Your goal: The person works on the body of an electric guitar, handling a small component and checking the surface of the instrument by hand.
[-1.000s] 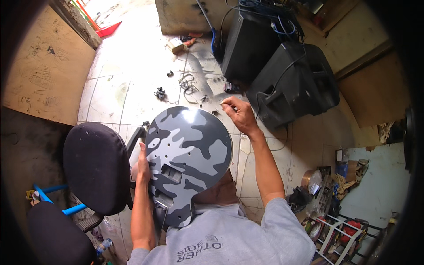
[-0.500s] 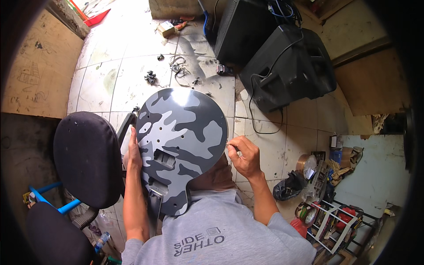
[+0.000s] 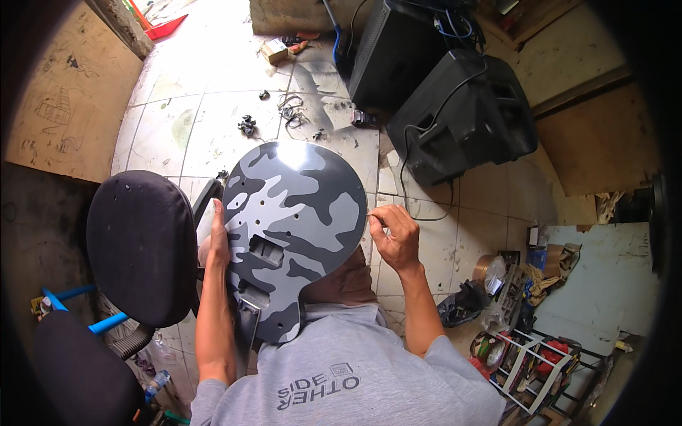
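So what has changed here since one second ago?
The right hand came back from the floor beyond the guitar body to its right edge, pinching something small, too small to identify. The left hand stayed flat on the left edge, holding the camouflage-painted body in the lap. The black chair kept its place.

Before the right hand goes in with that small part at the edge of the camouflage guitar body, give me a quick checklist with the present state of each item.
1. Left hand steadies the grey camouflage-painted guitar body at its left edge: ok.
2. Right hand pinches a thin small part at its fingertips, beside the body's right edge: ok; what the part is, cannot tell.
3. Body's painted face with its small holes and rectangular cut-out in view: ok.
4. Body's lower end supported on the lap: cannot tell, hidden.
5. Black padded office chair close against the body's left side: not ok, crowds the left hand.
6. Loose black cable on the tiled floor near the right hand: not touching, ok.
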{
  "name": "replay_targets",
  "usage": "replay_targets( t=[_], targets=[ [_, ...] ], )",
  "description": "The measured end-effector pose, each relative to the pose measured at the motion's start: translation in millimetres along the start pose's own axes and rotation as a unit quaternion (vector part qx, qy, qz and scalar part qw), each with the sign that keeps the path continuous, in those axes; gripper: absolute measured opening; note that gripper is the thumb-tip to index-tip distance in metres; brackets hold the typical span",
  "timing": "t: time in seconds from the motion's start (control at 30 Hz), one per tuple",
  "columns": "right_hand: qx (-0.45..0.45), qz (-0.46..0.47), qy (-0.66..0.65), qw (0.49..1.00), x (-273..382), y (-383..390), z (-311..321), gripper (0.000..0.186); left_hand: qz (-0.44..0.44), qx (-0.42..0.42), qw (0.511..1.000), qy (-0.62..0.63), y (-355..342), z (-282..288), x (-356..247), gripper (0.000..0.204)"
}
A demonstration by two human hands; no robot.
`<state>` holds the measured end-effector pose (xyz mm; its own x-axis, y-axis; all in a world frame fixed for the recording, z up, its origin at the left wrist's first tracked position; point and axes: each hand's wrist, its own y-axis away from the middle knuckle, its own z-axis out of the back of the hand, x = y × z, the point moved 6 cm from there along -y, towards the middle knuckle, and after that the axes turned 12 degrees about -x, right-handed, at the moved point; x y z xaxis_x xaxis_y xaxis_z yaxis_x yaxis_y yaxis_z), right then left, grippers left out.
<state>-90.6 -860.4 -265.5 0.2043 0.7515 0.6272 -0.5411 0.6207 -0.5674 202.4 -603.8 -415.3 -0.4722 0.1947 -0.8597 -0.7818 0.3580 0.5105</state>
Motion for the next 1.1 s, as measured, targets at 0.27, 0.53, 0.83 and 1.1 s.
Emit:
replay_targets(
  t=[0.27,0.53,0.83,1.1],
  targets=[
    [0.027,0.030,-0.009,0.999,14.5,6.2,9.1,0.006,0.006,-0.007,1.000,-0.004,6.7,-5.2,-4.9,0.105],
    [0.043,0.025,-0.014,0.999,-12.6,-29.1,-5.3,0.005,0.014,0.023,1.000,0.016,6.6,-5.6,-5.9,0.105],
    [0.088,0.043,-0.054,0.994,0.0,-22.8,6.2,0.005,0.030,0.014,0.999,0.019,17.5,-12.2,-14.1,0.105],
    [0.096,0.041,-0.047,0.993,-12.9,-43.6,-4.2,0.004,0.024,0.011,1.000,0.004,12.4,-7.2,-9.6,0.103]
  ],
)
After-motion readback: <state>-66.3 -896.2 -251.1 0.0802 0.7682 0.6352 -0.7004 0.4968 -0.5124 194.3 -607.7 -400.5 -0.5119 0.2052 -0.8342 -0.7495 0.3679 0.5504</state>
